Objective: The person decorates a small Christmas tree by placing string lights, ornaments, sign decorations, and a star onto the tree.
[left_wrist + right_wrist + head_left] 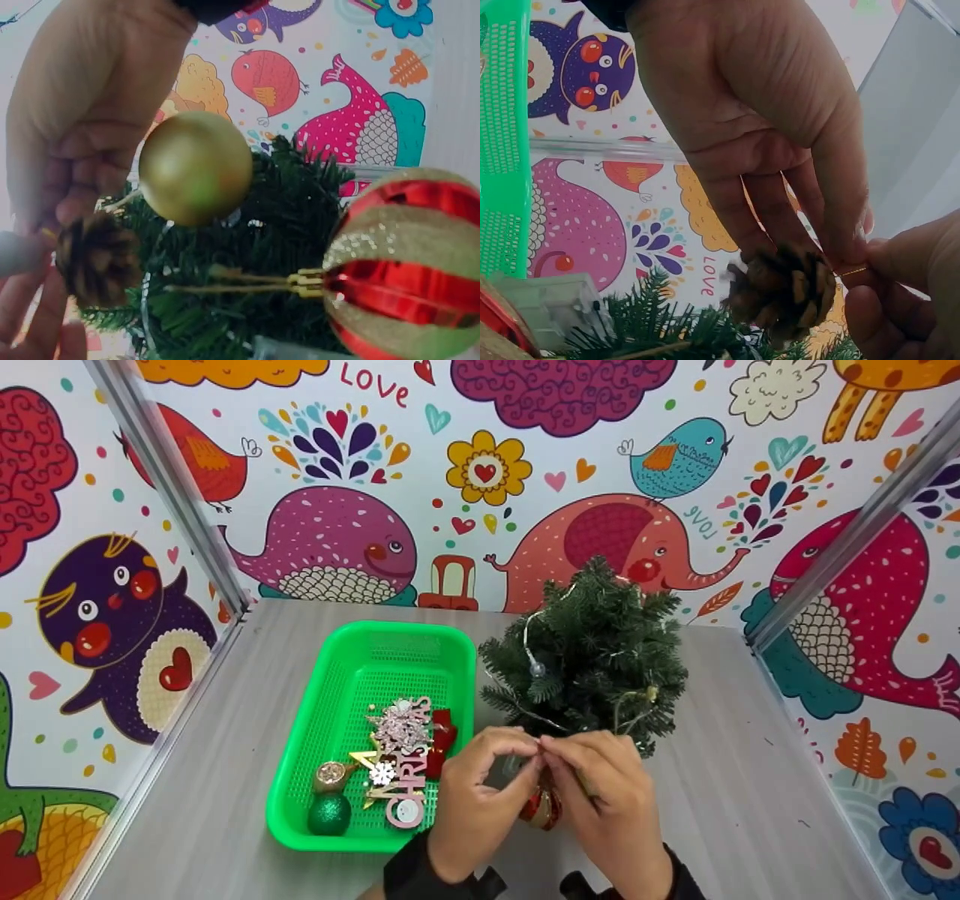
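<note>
My left hand point(480, 802) and right hand point(611, 802) meet fingertip to fingertip in front of a small Christmas tree point(600, 652). Between them they pinch the thin gold cord point(851, 271) of a brown pine cone point(784, 292). That pine cone also shows in the left wrist view, close to the fingers, while the head view hides it behind the hands. Below the hands lies a red and gold striped ball ornament point(405, 262), partly covered in the head view. A matte gold ball point(196, 169) is beside the pine cone, against the branches.
Left of the tree stands a green basket point(296, 750) with a pink Christmas sign point(409, 780), a green glitter ball point(330, 814), a red bow point(441, 735) and other ornaments. A light string point(527, 637) winds over the branches. Printed wall panels point(465, 525) enclose the tabletop.
</note>
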{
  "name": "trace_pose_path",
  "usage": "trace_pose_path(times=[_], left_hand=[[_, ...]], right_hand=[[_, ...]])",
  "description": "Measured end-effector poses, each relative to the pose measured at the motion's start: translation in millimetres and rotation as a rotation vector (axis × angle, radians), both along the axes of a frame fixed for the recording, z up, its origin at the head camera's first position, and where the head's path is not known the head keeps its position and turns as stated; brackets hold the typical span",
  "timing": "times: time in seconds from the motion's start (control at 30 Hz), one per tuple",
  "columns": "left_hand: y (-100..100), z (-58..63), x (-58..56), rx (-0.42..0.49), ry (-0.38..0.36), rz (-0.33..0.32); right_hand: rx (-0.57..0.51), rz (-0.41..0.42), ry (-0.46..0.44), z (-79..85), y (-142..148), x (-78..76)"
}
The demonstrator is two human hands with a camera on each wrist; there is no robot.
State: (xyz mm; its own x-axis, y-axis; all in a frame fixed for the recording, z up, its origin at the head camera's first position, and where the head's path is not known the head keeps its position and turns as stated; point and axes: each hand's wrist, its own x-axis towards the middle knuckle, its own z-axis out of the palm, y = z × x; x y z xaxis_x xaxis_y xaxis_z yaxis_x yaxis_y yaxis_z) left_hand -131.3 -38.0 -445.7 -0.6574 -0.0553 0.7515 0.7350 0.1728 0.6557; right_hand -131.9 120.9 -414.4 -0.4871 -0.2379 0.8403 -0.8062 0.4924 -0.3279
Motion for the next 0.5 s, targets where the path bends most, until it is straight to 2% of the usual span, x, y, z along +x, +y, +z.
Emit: trace_pose_path(times=[0.1, 0.17, 0.3, 0.4, 0.5], left_hand=[[-1, 5.8, -10.1, -0.017, 0.072, 0.039], [-2, 10.1, -20.2, -0.051, 0.146, 0.075], [-4, 15.8, -34.4, -0.142, 0.239, 0.183], [-4, 16.0, -39.4, -0.197, 0.264, 0.264], [-4, 14.8, -41.1, -0.22, 0.262, 0.313]], right_hand=[[0.017, -0.033, -0.004, 5.4, -1, -5.3], [0.029, -0.065, -0.023, 9.5, -2, -10.5], [0.067, -0.176, -0.046, 16.0, -7, -18.4], [0.108, -0.264, -0.027, 18.3, -11, -21.7], [0.145, -0.334, 0.001, 19.2, -16, -23.5]])
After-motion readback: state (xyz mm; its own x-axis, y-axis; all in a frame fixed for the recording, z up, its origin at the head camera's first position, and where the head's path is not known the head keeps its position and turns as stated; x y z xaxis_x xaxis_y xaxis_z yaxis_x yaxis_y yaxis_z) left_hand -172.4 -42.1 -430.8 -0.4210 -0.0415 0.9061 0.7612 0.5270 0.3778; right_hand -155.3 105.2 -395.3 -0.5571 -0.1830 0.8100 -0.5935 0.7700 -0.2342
